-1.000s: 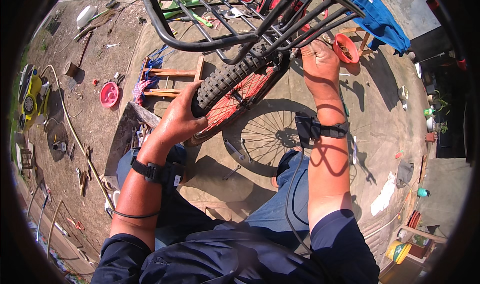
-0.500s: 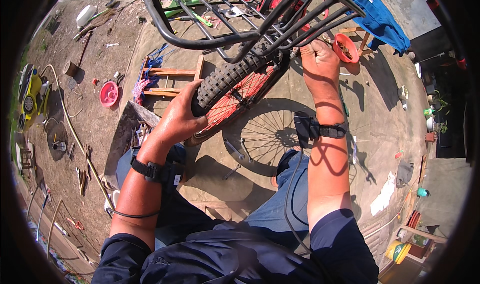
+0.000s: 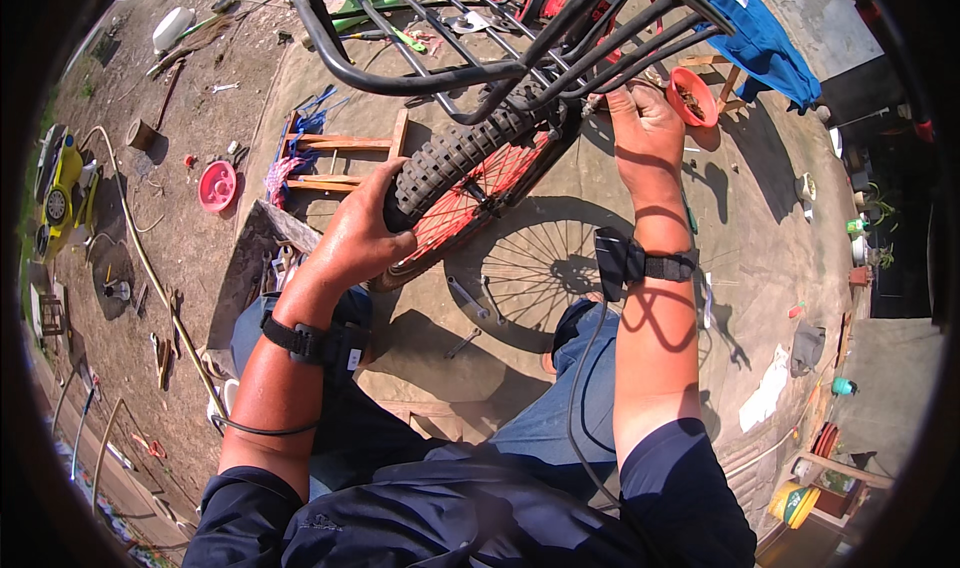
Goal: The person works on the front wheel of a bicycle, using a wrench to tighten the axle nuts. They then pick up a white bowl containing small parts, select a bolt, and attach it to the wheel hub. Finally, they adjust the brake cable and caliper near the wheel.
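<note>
A bicycle wheel with a knobbly black tyre [image 3: 450, 160] and red rim and spokes [image 3: 455, 208] stands tilted in front of me. My left hand [image 3: 362, 223] is wrapped round the tyre's near left side, thumb toward the spokes. Above the wheel juts a black tube luggage rack [image 3: 440, 80]. On the right, beside the rack's lower end, my right hand [image 3: 648, 133] is closed, fingers curled with the thumb upward. Whatever lies in those fingers is hidden. Just beyond that hand is a red bowl [image 3: 692, 98] holding small brown bits.
Two wrenches [image 3: 466, 296] [image 3: 464, 344] lie on the ground below the wheel. A metal tool box [image 3: 245, 268] sits by my left knee. Behind the left hand is a wooden stool frame [image 3: 345, 146]. Blue cloth [image 3: 765, 43] hangs over a wooden stand at upper right.
My right hand has moved slightly right and turned a little, so its curled fingers show more. The left hand stays on the tyre.
</note>
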{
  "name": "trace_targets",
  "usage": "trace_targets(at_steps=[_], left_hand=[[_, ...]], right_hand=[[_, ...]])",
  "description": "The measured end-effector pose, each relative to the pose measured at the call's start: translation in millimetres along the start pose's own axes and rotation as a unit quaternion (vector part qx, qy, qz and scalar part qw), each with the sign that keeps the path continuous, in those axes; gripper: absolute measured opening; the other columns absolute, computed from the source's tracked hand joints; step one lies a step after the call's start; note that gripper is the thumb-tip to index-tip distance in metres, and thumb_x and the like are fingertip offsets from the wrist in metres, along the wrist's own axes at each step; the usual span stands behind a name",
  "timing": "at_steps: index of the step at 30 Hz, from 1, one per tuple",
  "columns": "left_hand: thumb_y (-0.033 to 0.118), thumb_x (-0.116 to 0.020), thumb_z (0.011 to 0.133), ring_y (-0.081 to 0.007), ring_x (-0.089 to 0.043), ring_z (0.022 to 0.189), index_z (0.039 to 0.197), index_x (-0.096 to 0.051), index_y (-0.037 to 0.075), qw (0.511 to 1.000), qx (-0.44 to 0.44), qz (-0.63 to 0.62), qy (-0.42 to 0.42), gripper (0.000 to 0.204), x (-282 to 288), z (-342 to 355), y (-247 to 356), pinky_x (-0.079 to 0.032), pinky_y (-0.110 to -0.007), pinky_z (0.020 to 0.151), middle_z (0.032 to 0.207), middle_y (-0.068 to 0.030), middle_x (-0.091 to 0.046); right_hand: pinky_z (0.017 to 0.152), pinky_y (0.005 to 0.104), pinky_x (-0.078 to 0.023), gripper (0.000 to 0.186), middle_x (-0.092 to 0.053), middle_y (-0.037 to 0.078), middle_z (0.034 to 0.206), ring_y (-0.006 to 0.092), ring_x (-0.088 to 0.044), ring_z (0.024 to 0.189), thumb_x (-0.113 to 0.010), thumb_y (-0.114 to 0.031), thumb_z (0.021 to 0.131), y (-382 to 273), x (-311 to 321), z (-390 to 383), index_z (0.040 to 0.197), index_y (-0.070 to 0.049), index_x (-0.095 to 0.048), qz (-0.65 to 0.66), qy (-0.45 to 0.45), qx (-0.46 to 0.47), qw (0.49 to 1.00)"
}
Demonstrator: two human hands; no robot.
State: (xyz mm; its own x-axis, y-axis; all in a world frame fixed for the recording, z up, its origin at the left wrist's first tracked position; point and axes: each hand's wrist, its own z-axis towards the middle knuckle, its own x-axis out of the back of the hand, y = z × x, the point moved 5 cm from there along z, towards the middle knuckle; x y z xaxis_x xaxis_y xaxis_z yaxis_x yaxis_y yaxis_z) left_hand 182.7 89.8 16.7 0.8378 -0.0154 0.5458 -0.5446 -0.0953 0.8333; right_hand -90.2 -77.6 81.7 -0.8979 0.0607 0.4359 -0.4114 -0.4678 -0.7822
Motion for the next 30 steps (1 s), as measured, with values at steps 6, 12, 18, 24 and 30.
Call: trace_targets(at_steps=[6, 12, 18, 24, 30], left_hand=[[0.005, -0.073, 0.069, -0.0379, -0.057, 0.12, 0.139, -0.043, 0.001, 1.0, 0.008, -0.008, -0.004, 0.076, -2.4, 0.5, -0.3, -0.044, -0.039, 0.104, 0.123, -0.025, -0.059], [0.006, -0.072, 0.068, -0.0381, -0.057, 0.121, 0.139, -0.043, 0.001, 1.0, 0.001, 0.0, -0.003, 0.076, -0.4, 0.5, 2.1, -0.044, -0.039, 0.104, 0.123, -0.0251, -0.059], [0.006, -0.071, 0.068, -0.0381, -0.057, 0.121, 0.139, -0.042, 0.001, 1.0, -0.003, -0.003, -0.004, 0.078, -1.1, 0.7, -2.1, -0.044, -0.039, 0.104, 0.124, -0.0253, -0.059], [0.006, -0.071, 0.067, -0.0382, -0.057, 0.121, 0.14, -0.042, 0.001, 1.0, 0.001, -0.006, -0.005, 0.079, -1.0, 0.1, -0.2, -0.044, -0.039, 0.104, 0.125, -0.0258, -0.059], [0.006, -0.071, 0.067, -0.0388, -0.057, 0.121, 0.14, -0.042, 0.001, 1.0, 0.001, -0.005, -0.002, 0.079, -2.3, 0.8, -2.3, -0.044, -0.04, 0.104, 0.124, -0.0261, -0.059]], right_hand=[[0.065, 0.0269, -0.043, 0.03, -0.062, 0.004, 0.074, 0.009, -0.05, 0.069, -0.069, -0.029, 0.095, 6.9, 1.5, -3.4, 0.091, 0.0, -0.072, 0.067, 0.001, -0.037, 0.997], [0.068, 0.024, -0.044, 0.025, -0.065, 0.001, 0.08, 0.0069, -0.054, 0.072, -0.068, -0.025, 0.095, 10.6, 6.9, -5.5, 0.099, -0.001, -0.074, 0.077, -0.027, -0.062, 0.995], [0.073, 0.0238, -0.047, 0.019, -0.069, 0.002, 0.087, 0.0073, -0.059, 0.078, -0.067, -0.02, 0.094, 1.5, 6.5, -6.1, 0.101, -0.003, -0.074, 0.084, -0.037, -0.03, 0.995], [0.074, 0.0266, -0.048, 0.016, -0.07, 0.004, 0.088, 0.0115, -0.062, 0.079, -0.067, -0.018, 0.094, 0.3, 6.6, -4.9, 0.099, -0.004, -0.073, 0.02, -0.031, -0.003, 0.999], [0.073, 0.0279, -0.048, 0.016, -0.069, 0.007, 0.085, 0.0145, -0.063, 0.077, -0.066, -0.018, 0.093, -6.0, 6.1, -5.4, 0.098, -0.005, -0.073, -0.014, -0.004, 0.015, 1.0]])
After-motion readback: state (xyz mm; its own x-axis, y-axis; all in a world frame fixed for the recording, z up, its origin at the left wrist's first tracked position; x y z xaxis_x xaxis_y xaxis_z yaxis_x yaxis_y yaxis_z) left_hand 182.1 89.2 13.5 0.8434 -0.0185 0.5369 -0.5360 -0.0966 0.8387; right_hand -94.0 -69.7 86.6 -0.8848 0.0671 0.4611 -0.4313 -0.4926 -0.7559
